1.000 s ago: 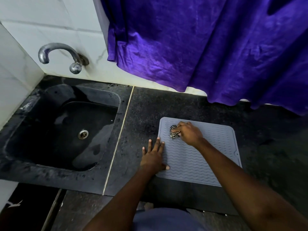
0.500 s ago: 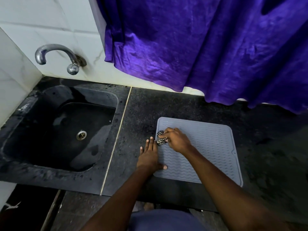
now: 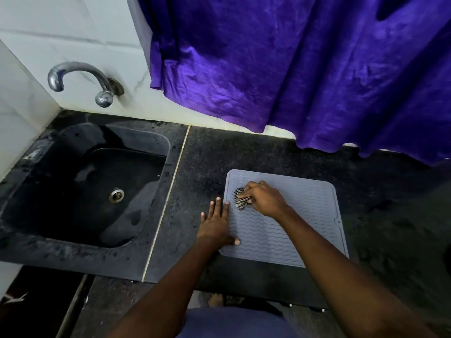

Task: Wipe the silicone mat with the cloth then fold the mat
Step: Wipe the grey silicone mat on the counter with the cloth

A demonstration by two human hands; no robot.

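Note:
A grey silicone mat (image 3: pixel 305 215) with wavy ridges lies flat on the dark stone counter. My right hand (image 3: pixel 264 201) grips a small bunched black-and-white checked cloth (image 3: pixel 240 200) and holds it against the mat's left part. My left hand (image 3: pixel 217 226) lies flat with straight fingers on the mat's left edge, half on the counter, thumb on the mat.
A black sink (image 3: pixel 80 189) with a steel drain sits to the left, a chrome tap (image 3: pixel 80 79) above it on the white tiled wall. A purple curtain (image 3: pixel 292 64) hangs over the counter's back edge. The counter's front edge runs just below the mat.
My right hand has slid the cloth leftward across the mat, from near its top middle toward the left edge. My left hand has stayed on the left edge.

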